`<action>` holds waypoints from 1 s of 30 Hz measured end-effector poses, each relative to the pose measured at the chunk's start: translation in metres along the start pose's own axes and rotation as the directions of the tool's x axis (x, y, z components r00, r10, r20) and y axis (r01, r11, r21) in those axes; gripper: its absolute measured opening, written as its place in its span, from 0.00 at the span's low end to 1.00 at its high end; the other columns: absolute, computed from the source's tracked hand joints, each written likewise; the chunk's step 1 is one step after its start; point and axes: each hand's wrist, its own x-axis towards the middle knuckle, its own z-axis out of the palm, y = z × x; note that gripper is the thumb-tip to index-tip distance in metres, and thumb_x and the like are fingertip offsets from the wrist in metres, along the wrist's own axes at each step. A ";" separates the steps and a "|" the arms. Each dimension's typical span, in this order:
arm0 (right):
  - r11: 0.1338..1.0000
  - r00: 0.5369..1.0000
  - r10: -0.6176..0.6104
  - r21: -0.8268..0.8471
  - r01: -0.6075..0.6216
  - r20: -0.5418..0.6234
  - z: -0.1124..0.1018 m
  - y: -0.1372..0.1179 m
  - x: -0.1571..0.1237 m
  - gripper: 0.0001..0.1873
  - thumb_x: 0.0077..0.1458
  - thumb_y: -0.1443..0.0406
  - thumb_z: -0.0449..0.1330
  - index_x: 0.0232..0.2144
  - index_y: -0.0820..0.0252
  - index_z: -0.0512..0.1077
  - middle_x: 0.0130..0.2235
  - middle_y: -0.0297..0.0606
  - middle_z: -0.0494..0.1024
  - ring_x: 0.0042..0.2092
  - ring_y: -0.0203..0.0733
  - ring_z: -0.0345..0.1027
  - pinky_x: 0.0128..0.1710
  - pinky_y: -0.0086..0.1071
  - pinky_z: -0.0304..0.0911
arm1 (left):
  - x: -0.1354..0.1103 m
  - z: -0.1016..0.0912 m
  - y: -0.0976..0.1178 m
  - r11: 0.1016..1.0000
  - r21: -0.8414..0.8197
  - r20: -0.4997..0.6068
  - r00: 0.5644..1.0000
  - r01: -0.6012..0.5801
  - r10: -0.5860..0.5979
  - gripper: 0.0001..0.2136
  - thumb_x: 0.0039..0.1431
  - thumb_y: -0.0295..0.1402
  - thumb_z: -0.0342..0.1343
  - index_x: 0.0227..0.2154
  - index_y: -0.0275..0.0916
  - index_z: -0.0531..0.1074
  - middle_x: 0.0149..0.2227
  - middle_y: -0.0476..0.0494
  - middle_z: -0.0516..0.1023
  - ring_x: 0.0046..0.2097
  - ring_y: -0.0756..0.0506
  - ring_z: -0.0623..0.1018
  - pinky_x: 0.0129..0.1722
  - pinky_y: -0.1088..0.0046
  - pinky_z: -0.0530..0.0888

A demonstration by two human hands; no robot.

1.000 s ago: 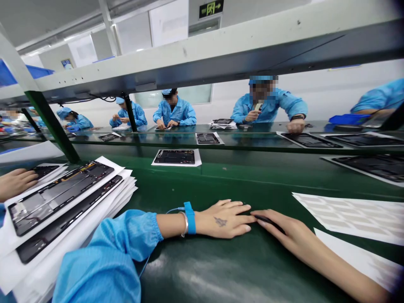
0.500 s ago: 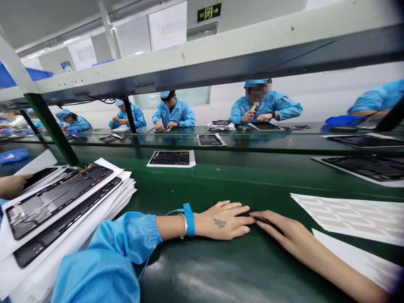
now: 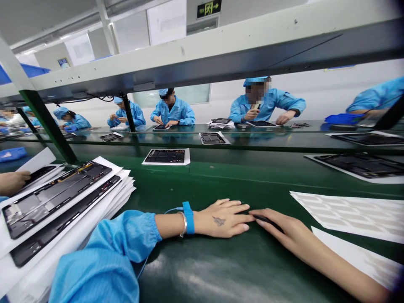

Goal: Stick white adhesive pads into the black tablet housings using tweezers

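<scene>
My left hand (image 3: 222,219) lies flat on the green work surface (image 3: 202,265), palm down with its fingers apart. A blue strap (image 3: 188,217) with a thin cord and a silver bangle circle its wrist. From the right comes my right hand (image 3: 284,227), its fingers closed on a slim black tool (image 3: 268,222), partly hidden under the fingers. The fingertips of both hands meet, or nearly so, on the surface. Left of my sleeve, opened tablet bodies (image 3: 59,195) rest on a thick stack of white sheets (image 3: 104,223).
White sheets with beige patches (image 3: 350,212) lie at the right. Tablet bodies on paper (image 3: 166,156) sit along the belt ahead. A metal shelf (image 3: 189,63) crosses overhead on green posts (image 3: 47,126). Several co-workers in blue work opposite; another person's hand (image 3: 14,182) is at far left.
The tablet bodies on the belt have shifted slightly left, while one on the farther strip moved slightly right. My hands have stayed in place. A co-worker opposite has moved one hand outward.
</scene>
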 end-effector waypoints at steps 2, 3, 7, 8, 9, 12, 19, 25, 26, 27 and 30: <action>1.000 1.000 -0.004 -0.004 0.004 0.005 0.000 0.001 0.000 0.21 0.63 0.49 0.49 0.42 0.52 0.76 0.44 0.42 0.81 0.44 0.50 0.77 0.43 0.39 0.72 | 0.000 0.000 0.000 1.000 0.010 -0.001 1.000 0.001 -0.001 0.21 0.73 0.39 0.39 0.65 0.41 0.58 0.69 0.42 0.54 0.70 0.39 0.54 0.67 0.56 0.53; 1.000 1.000 -0.005 -0.005 0.006 0.008 0.000 0.002 0.000 0.21 0.63 0.49 0.49 0.42 0.52 0.76 0.44 0.42 0.81 0.45 0.50 0.77 0.43 0.39 0.72 | 0.000 0.000 0.000 1.000 0.012 0.000 1.000 0.001 -0.001 0.21 0.73 0.39 0.39 0.65 0.42 0.58 0.69 0.42 0.54 0.70 0.40 0.53 0.67 0.56 0.53; 1.000 1.000 -0.008 -0.004 0.008 0.013 0.000 0.001 0.000 0.22 0.63 0.49 0.48 0.42 0.52 0.76 0.45 0.43 0.81 0.45 0.50 0.77 0.44 0.40 0.72 | -0.001 -0.002 0.001 1.000 0.010 0.004 1.000 0.011 -0.011 0.21 0.73 0.39 0.39 0.65 0.43 0.57 0.69 0.43 0.54 0.70 0.41 0.53 0.67 0.58 0.53; 1.000 1.000 -0.008 -0.003 0.008 0.010 0.000 0.001 0.000 0.22 0.63 0.49 0.48 0.42 0.52 0.76 0.45 0.43 0.81 0.45 0.50 0.77 0.44 0.40 0.72 | -0.001 -0.003 0.001 1.000 0.012 0.007 1.000 0.011 -0.011 0.21 0.73 0.39 0.39 0.65 0.43 0.57 0.69 0.43 0.54 0.70 0.41 0.53 0.67 0.57 0.53; 1.000 1.000 -0.008 -0.002 0.008 0.006 0.000 0.000 0.000 0.22 0.63 0.49 0.48 0.41 0.52 0.76 0.44 0.43 0.82 0.45 0.50 0.77 0.44 0.40 0.72 | -0.001 -0.004 0.001 1.000 0.015 0.010 1.000 0.007 -0.007 0.21 0.73 0.39 0.39 0.65 0.42 0.57 0.69 0.42 0.54 0.70 0.40 0.53 0.67 0.57 0.53; 1.000 1.000 -0.004 0.003 0.004 0.003 -0.001 -0.001 0.000 0.23 0.62 0.47 0.48 0.41 0.52 0.77 0.44 0.43 0.82 0.44 0.51 0.77 0.44 0.40 0.72 | 0.000 -0.004 0.001 1.000 0.019 0.010 1.000 -0.012 0.012 0.22 0.73 0.38 0.39 0.65 0.39 0.58 0.69 0.40 0.54 0.69 0.38 0.54 0.67 0.55 0.54; 1.000 1.000 -0.010 -0.010 0.010 0.016 -0.001 -0.001 0.000 0.23 0.63 0.49 0.48 0.43 0.53 0.76 0.45 0.43 0.81 0.46 0.50 0.77 0.45 0.40 0.72 | -0.001 -0.003 0.001 1.000 0.029 -0.002 1.000 -0.004 0.004 0.21 0.73 0.38 0.39 0.65 0.39 0.59 0.69 0.41 0.54 0.70 0.39 0.53 0.67 0.56 0.54; 1.000 1.000 0.001 -0.018 0.000 0.018 0.000 0.001 0.000 0.21 0.64 0.51 0.48 0.44 0.53 0.76 0.45 0.43 0.81 0.46 0.49 0.77 0.46 0.40 0.71 | -0.001 -0.003 0.002 1.000 0.028 0.006 1.000 0.002 -0.002 0.21 0.73 0.38 0.40 0.64 0.38 0.60 0.69 0.41 0.54 0.69 0.40 0.54 0.67 0.57 0.54; 1.000 1.000 0.002 -0.020 -0.002 0.014 0.001 0.001 0.000 0.21 0.64 0.52 0.48 0.44 0.53 0.76 0.45 0.43 0.81 0.46 0.49 0.77 0.46 0.40 0.71 | -0.001 -0.003 0.002 1.000 0.024 -0.001 1.000 0.000 0.000 0.21 0.73 0.38 0.40 0.64 0.38 0.60 0.69 0.41 0.55 0.69 0.40 0.54 0.67 0.57 0.54; 1.000 1.000 0.003 -0.021 -0.002 0.011 0.001 0.002 0.000 0.20 0.64 0.52 0.49 0.44 0.53 0.76 0.45 0.42 0.81 0.46 0.49 0.77 0.45 0.40 0.71 | -0.001 -0.002 0.002 1.000 0.019 -0.011 1.000 -0.001 0.002 0.21 0.73 0.38 0.40 0.64 0.38 0.60 0.68 0.41 0.55 0.69 0.39 0.54 0.67 0.56 0.54; 1.000 1.000 0.004 -0.018 -0.004 0.000 0.003 0.001 -0.001 0.19 0.64 0.53 0.49 0.44 0.54 0.75 0.44 0.42 0.82 0.45 0.49 0.77 0.45 0.39 0.72 | -0.002 0.000 0.001 1.000 0.011 -0.032 0.999 0.002 -0.002 0.20 0.73 0.37 0.41 0.63 0.39 0.61 0.68 0.41 0.56 0.69 0.40 0.54 0.67 0.56 0.54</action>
